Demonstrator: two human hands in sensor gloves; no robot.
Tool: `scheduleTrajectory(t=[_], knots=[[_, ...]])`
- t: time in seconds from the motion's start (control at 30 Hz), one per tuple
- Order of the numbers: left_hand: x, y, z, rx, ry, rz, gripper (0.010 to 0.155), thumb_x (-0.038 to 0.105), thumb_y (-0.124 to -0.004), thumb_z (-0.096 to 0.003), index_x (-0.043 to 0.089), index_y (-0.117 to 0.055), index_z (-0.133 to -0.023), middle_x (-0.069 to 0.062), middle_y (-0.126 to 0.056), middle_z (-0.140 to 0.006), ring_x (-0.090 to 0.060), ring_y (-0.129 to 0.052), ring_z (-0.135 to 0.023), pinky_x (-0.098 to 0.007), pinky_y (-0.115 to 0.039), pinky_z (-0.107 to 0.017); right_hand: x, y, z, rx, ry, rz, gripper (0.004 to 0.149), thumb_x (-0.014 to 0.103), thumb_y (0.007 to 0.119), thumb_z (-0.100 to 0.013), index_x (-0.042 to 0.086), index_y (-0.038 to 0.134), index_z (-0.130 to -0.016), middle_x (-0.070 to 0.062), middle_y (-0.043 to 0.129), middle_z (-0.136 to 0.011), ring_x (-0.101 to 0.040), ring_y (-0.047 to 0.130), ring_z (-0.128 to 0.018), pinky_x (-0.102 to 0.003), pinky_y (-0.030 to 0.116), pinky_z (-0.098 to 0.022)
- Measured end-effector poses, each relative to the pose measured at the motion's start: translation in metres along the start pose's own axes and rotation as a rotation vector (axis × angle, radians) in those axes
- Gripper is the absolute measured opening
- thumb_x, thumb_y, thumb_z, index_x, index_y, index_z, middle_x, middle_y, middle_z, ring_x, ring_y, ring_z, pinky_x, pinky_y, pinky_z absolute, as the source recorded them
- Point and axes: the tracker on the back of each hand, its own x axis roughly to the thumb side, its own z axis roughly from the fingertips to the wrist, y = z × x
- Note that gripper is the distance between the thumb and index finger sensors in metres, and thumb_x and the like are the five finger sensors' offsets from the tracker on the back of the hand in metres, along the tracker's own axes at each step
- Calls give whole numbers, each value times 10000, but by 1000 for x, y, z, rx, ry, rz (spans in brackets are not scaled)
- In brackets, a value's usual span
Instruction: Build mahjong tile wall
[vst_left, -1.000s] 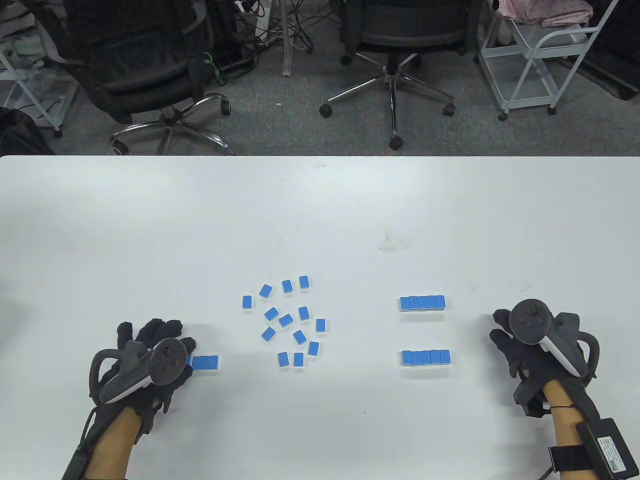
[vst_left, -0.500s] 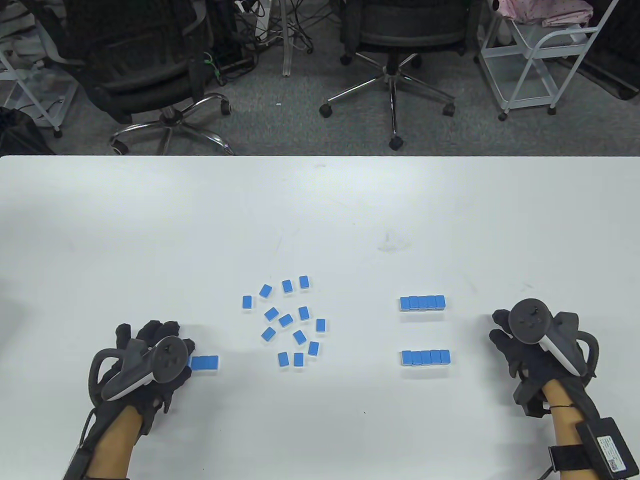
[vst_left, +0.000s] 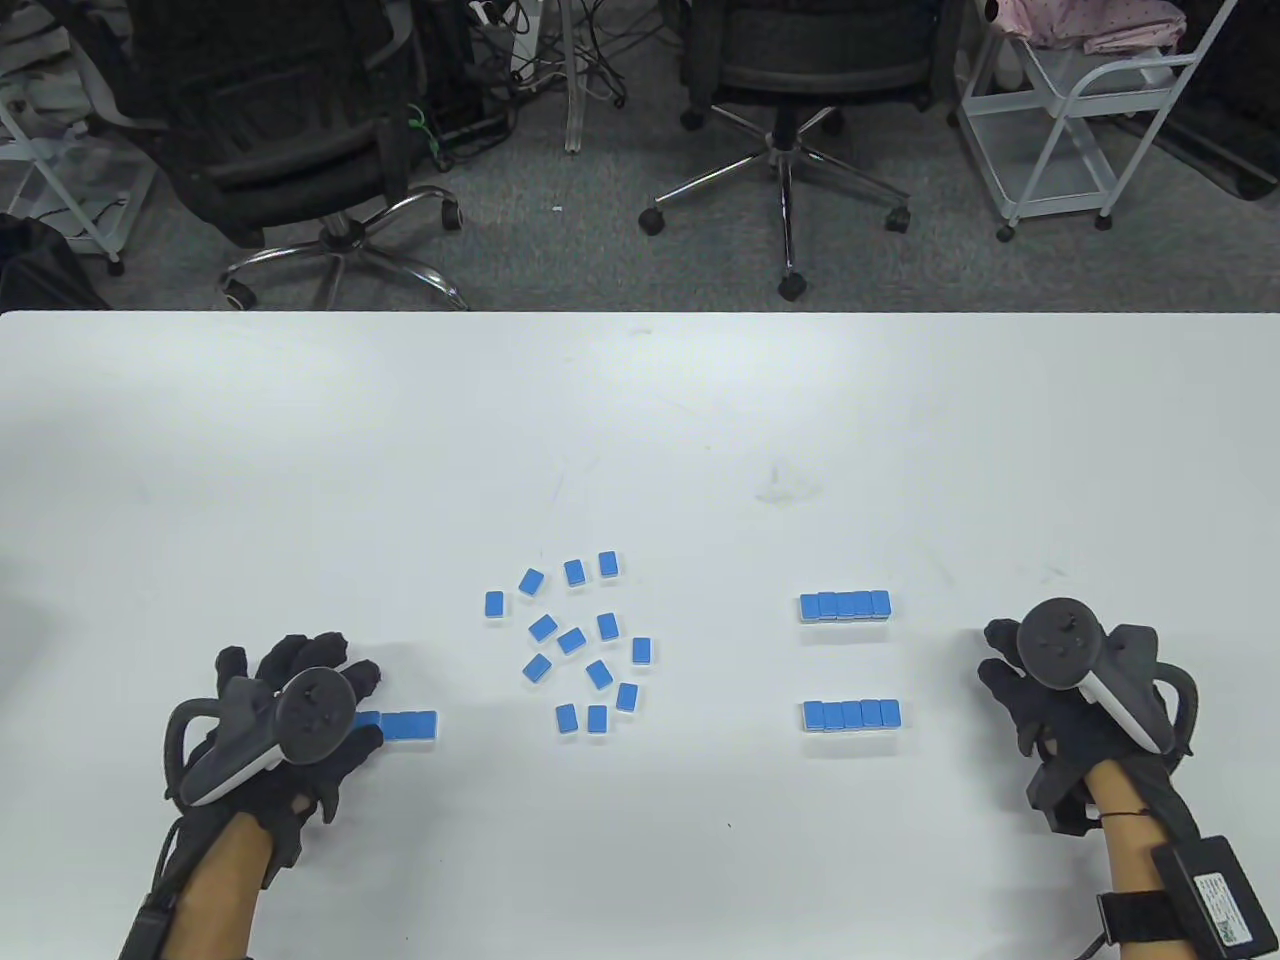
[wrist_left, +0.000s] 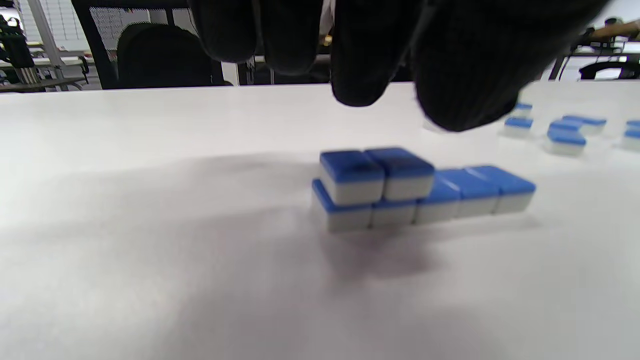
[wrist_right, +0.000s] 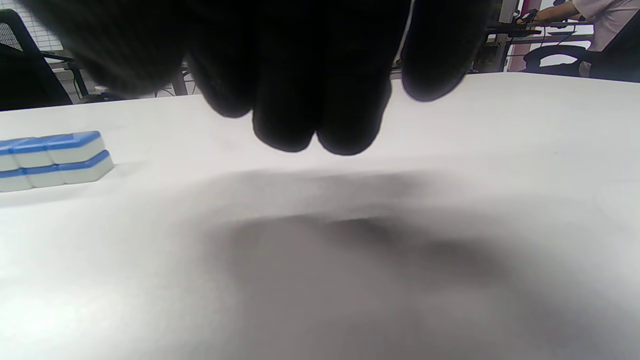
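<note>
Left hand (vst_left: 285, 735) has slid a bit toward the left since half a second ago, so more of the short tile row (vst_left: 400, 726) beside it shows now. Everything else sits where it was.

From the left wrist view that row (wrist_left: 420, 192) is a bottom line of blue-backed tiles with two more stacked on its left end, so the second layer is only partly done. The gloved fingers (wrist_left: 360, 60) hang just above the stack, loosely bent, not touching or holding anything.

Right hand (vst_left: 1060, 690) rests near the right side of the white counter (vst_left: 640, 420), fingers relaxed and close together, nothing in it. In its wrist view the fingertips (wrist_right: 320, 115) hover over bare counter, with the end of a two-layer tile wall (wrist_right: 50, 160) off to the left.

Loose tiles (vst_left: 580, 645) are scattered face down in the middle of the counter. Right of them are two finished walls, the far wall (vst_left: 845, 605) and the near wall (vst_left: 851, 714), parallel and well apart.

A black box (vst_left: 1215, 893) is strapped on the right forearm with a white label, but the print is too small to read.
</note>
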Motion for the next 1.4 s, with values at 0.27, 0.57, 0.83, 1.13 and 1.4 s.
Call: scheduleTrajectory(t=[0.27, 0.57, 0.83, 1.13, 1.4], knots=[[0, 14, -4, 48, 43, 72, 613, 545, -797, -472, 368, -661, -1043, 6, -536, -1167, -352, -442, -1111, -750, -246, -757, -1, -1, 1, -8, -2, -8, 553, 506, 755, -358, 306, 743, -874, 10, 887, -888, -273, 889, -827, -570, 634, -725], [64, 32, -66, 0, 8, -217, 562, 511, -823, -465, 396, -722, -1006, 54, -716, -1083, -307, -583, -1080, -711, -369, -779, -5, -4, 1, -10, 12, -14, 555, 504, 755, -358, 305, 743, -875, 10, 885, -891, -274, 888, -828, -571, 630, -728], [111, 11, -122, -94, -13, -363, 643, 528, -846, -440, 391, -671, -1044, 83, -813, -1000, -276, -634, -1069, -705, -389, -785, -6, -5, 0, -8, 12, -11, 554, 503, 756, -358, 306, 741, -876, 9, 884, -892, -274, 884, -832, -570, 626, -732], [126, -7, -142, -102, -11, -344, 564, 480, -866, -434, 329, -779, -970, 68, -912, -879, -242, -720, -1029, -698, -443, -783, -7, -6, 0, -9, 11, -10, 553, 503, 756, -359, 307, 742, -875, 9, 883, -892, -275, 885, -831, -571, 627, -731], [104, 8, -116, -8, -46, -198, 583, 470, -829, -450, 286, -739, -995, 13, -856, -923, -295, -635, -1061, -746, -381, -757, -6, -5, 0, -5, 3, -5, 553, 503, 756, -358, 305, 743, -875, 9, 887, -889, -273, 887, -828, -570, 630, -730]])
